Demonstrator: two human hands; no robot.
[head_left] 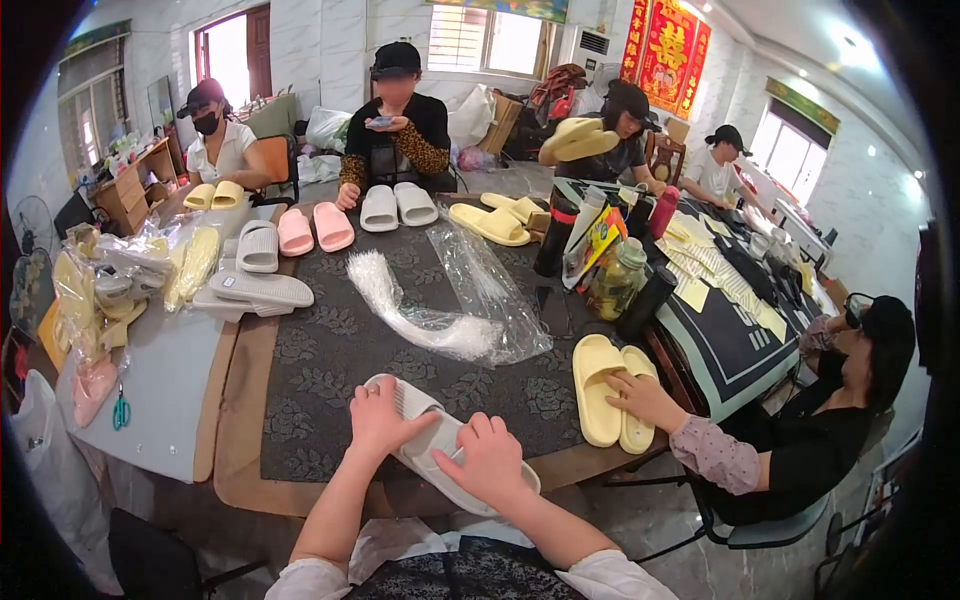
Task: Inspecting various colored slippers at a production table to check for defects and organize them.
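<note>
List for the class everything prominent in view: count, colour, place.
Nearest slipper: at least one, grey, bottom centre
Other grey slippers: several, grey, far centre-left
Yellow slippers: several, yellow, right, far, left
Pink slippers: at least two, pink, left
Shiny bundle: one, whitish, centre
Plastic bags: several, clear, centre, left
Scissors: one, teal, left
Lidded jar: one, clear, right
Co-workers: five, in dark or white, far and right
Left hand: one, ungloved, on nearest slipper
Right hand: one, ungloved, on nearest slipper

wearer's two hands (487,460), two unwrapped pink slippers (334,230), five co-workers (430,140), one glass jar (616,285)
</note>
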